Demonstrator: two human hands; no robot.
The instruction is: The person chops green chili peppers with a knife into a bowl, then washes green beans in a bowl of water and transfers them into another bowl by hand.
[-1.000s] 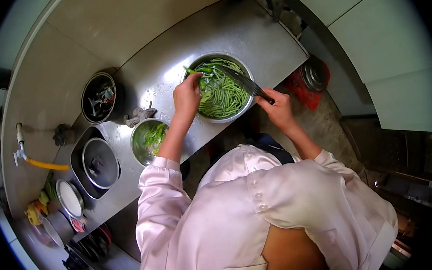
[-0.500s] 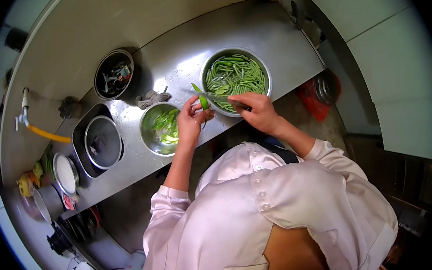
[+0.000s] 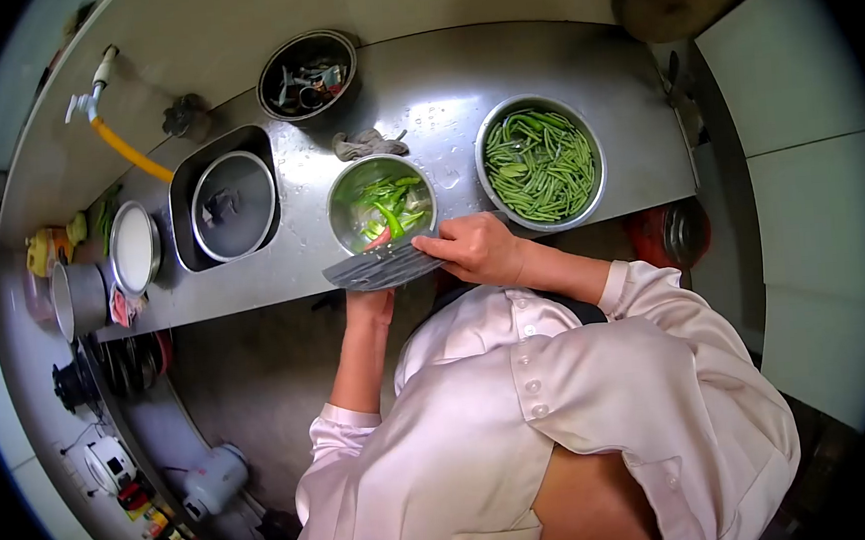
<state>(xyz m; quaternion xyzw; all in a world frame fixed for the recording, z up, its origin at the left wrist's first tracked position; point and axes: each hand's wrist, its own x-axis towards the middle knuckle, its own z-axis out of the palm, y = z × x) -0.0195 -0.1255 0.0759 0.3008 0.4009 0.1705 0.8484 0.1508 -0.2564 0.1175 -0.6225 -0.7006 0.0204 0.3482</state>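
A dark, wide-bladed knife (image 3: 382, 268) is in my right hand (image 3: 476, 250), its blade lying across the front rim of a steel bowl. That smaller steel bowl (image 3: 339, 198) has cut green pieces in it. My left hand (image 3: 369, 299) is mostly hidden under the blade; a green pepper (image 3: 389, 221) sticks up beyond the blade over the bowl, beside a reddish fingertip. To the right stands a larger steel basin (image 3: 600, 173) full of green beans (image 3: 546, 167) in water.
Behind the small bowl lie a grey rag (image 3: 369, 144) and a dark pot (image 3: 349, 55) of odds and ends. On the left are a sink (image 3: 180, 212) holding a round basin (image 3: 270, 206), a white-topped bowl (image 3: 134, 246), a pot (image 3: 79, 300) and a yellow hose (image 3: 128, 151).
Both hands have moved left from the bean basin to the smaller bowl, with the knife and a green pepper. The camera view has turned toward the left.
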